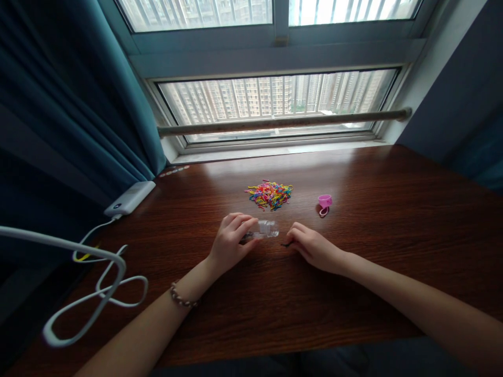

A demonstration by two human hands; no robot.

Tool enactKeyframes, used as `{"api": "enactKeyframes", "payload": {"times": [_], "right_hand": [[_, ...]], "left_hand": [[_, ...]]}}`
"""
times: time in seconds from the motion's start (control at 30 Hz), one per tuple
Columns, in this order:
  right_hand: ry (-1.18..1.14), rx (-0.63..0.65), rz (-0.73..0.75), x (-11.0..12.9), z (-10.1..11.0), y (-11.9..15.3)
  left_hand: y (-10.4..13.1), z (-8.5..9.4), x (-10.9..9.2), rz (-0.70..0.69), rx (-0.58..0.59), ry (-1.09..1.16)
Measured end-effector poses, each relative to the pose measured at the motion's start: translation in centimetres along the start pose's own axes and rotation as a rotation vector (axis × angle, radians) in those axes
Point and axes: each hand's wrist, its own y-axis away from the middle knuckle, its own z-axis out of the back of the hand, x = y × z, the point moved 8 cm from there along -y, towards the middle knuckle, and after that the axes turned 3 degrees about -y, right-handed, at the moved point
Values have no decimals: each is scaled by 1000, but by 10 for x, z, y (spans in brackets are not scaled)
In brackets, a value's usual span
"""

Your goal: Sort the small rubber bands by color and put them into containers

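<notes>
In the head view, the left forearm is slanting across the desk (393, 209) from its near edge, a beaded bracelet (181, 298) circling the wrist. The left hand (234, 235) is grasping a clear bottle (269, 229), fingers curling over the top, thumb bracing the near side; the bottle is lying sideways, its free end pointing toward the right hand (310, 245). That hand, its forearm angling in from the desk's right side, is bending its fingers into a tight pinch on a small dark item (286, 244). Toward the far edge, a pile of small multicoloured pieces (270, 195) is sitting beyond the bottle, and a pink looped cap (325, 201) is resting on the right-edge side of the pile.
</notes>
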Motion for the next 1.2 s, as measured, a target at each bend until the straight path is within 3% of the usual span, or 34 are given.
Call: {"api": "enactKeyframes", "payload": {"times": [0.13, 0.33, 0.5, 0.73, 1.03, 1.2], "right_hand": [[-150, -225, -111, -9, 27, 0], [-225, -270, -184, -2, 24, 3], [-307, -479, -365, -14, 31, 14], [-281, -495, -183, 11, 39, 14], [-354, -528, -66, 20, 41, 17], [-375, -428, 38, 29, 35, 14]], "left_hand": [[-1, -3, -8, 8, 18, 1], [-1, -7, -34, -5, 37, 42], [0, -8, -41, 0, 34, 61], [-2, -6, -36, 78, 36, 107], [-1, -3, -29, 148, -11, 182], [-2, -2, -30, 149, -9, 236]]}}
